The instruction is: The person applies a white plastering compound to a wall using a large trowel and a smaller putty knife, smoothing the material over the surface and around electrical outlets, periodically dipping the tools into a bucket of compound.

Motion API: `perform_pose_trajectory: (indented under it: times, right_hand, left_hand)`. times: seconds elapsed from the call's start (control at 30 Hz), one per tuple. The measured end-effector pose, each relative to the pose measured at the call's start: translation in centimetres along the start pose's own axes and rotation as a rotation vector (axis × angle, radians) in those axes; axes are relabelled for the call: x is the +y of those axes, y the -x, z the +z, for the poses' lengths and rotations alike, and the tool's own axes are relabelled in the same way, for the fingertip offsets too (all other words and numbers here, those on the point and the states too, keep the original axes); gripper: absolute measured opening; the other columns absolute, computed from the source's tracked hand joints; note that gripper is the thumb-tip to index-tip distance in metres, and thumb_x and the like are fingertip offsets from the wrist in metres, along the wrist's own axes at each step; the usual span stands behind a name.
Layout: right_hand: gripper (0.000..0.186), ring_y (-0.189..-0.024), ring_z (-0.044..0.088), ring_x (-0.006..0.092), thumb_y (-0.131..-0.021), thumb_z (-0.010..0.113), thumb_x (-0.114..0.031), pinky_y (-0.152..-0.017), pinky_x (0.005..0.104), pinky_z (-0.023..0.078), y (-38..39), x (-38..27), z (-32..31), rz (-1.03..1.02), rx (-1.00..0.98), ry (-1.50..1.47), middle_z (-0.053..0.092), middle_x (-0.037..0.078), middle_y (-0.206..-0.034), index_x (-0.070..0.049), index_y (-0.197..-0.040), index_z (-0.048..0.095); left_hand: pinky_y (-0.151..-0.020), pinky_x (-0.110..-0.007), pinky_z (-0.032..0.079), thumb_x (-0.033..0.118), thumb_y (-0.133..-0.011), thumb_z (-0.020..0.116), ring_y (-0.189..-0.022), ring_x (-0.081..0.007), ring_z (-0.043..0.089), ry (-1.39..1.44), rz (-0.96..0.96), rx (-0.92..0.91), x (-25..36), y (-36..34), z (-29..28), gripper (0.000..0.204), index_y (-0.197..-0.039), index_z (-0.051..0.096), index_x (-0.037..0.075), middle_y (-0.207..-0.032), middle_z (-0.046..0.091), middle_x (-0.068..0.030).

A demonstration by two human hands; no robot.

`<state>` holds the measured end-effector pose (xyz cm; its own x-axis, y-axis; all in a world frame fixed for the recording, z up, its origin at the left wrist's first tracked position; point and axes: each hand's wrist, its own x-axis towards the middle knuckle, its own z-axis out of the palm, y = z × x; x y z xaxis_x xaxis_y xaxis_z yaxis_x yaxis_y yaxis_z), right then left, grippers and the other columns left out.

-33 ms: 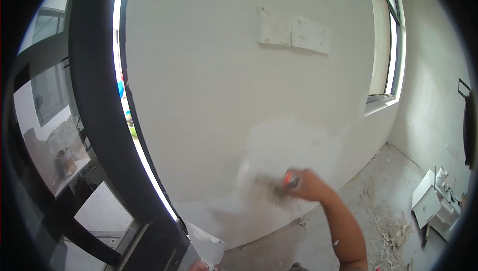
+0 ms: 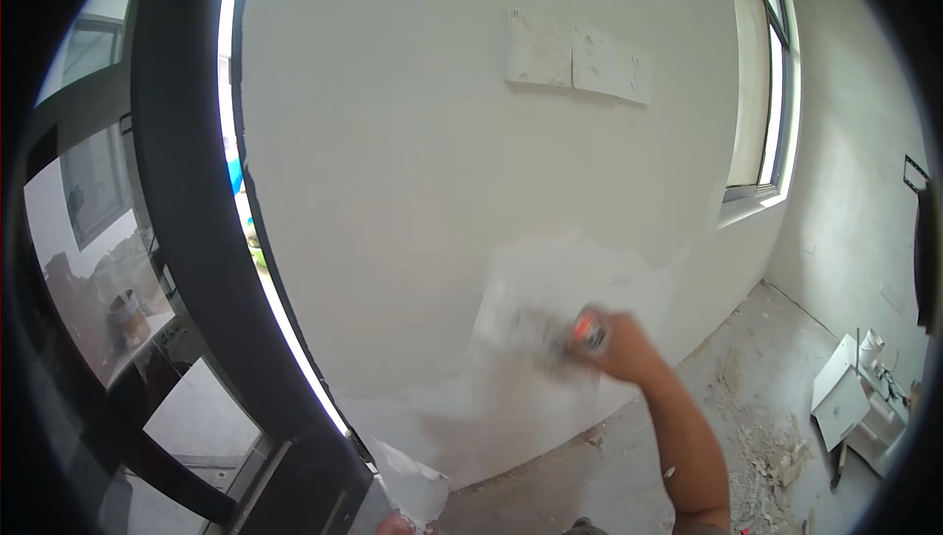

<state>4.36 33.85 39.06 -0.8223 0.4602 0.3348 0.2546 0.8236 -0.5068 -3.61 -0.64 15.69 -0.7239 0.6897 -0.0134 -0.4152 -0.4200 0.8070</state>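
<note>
Against the lower part of the white wall (image 2: 393, 191), my right hand (image 2: 621, 348) is closed round the red-and-black handle of a putty knife (image 2: 587, 331). Motion blurs its wide blade, which lies to the left over a whiter, damp-looking patch (image 2: 545, 270) of filler. At the bottom edge only the fingertips of my left hand (image 2: 396, 524) show, closed at the lower end of a flat plate smeared with white putty (image 2: 413, 486). Most of that hand is out of the picture.
A dark-framed glass door (image 2: 187, 191) stands at the left, beside a bright gap. Two papers (image 2: 538, 49) hang on the wall, left of a window (image 2: 761, 93). Scraped debris (image 2: 776, 456) lies on the floor, near a white box-like object (image 2: 845, 402) with tools.
My right hand and the putty knife have moved slightly right and up along the wall. My left hand and its plate have barely shifted.
</note>
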Motion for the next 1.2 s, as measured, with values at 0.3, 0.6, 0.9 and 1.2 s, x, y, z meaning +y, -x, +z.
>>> perform_pose_trajectory:
  times: [0.3, 0.6, 0.9, 1.2]
  right_hand:
    - [0.028, -0.065, 0.058, 0.0321, -0.072, 0.069, -0.019, -0.056, 0.0403, 0.045, -8.0, -5.0, -10.9, -0.480, 0.694, 0.716, 0.059, 0.012, -0.071, -0.006, -0.089, 0.051]
    - [0.025, -0.064, 0.057, 0.0324, -0.072, 0.066, -0.014, -0.060, 0.0416, 0.045, -10.3, -5.0, -15.2, -0.350, 0.529, 0.863, 0.057, 0.014, -0.065, -0.002, -0.086, 0.050]
    - [0.023, -0.064, 0.058, 0.0332, -0.072, 0.066, -0.012, -0.060, 0.0423, 0.045, -10.5, 0.8, -20.7, -0.270, 0.467, 0.957, 0.057, 0.016, -0.065, -0.001, -0.084, 0.050]
    - [0.023, -0.069, 0.059, 0.0346, -0.073, 0.065, -0.012, -0.061, 0.0436, 0.046, -11.8, 9.4, -26.1, -0.167, 0.461, 0.985, 0.059, 0.017, -0.068, -0.002, -0.087, 0.051]
  left_hand:
    - [-0.040, -0.022, 0.029, 0.055, -0.085, 0.052, -0.045, -0.0069, 0.037, -0.010, -0.091, -0.106, -4.2, -2.6, 6.8, 0.051, -0.097, 0.051, 0.005, -0.058, 0.039, 0.0032]
    - [-0.039, -0.023, 0.026, 0.063, -0.080, 0.052, -0.043, -0.0076, 0.033, -0.035, -0.073, -0.088, -7.4, -7.7, 15.2, 0.054, -0.078, 0.048, 0.009, -0.055, 0.035, 0.0030]
    - [-0.037, -0.022, 0.020, 0.063, -0.081, 0.051, -0.039, -0.0082, 0.029, -0.049, -0.093, -0.130, -10.9, -13.1, 21.8, 0.052, -0.068, 0.040, 0.013, -0.049, 0.029, 0.0031]
    - [-0.045, -0.026, 0.032, 0.061, -0.084, 0.047, -0.049, -0.0123, 0.043, -0.120, -0.054, -0.208, -11.3, -14.7, 26.1, 0.062, -0.090, 0.052, -0.001, -0.062, 0.048, -0.0047]
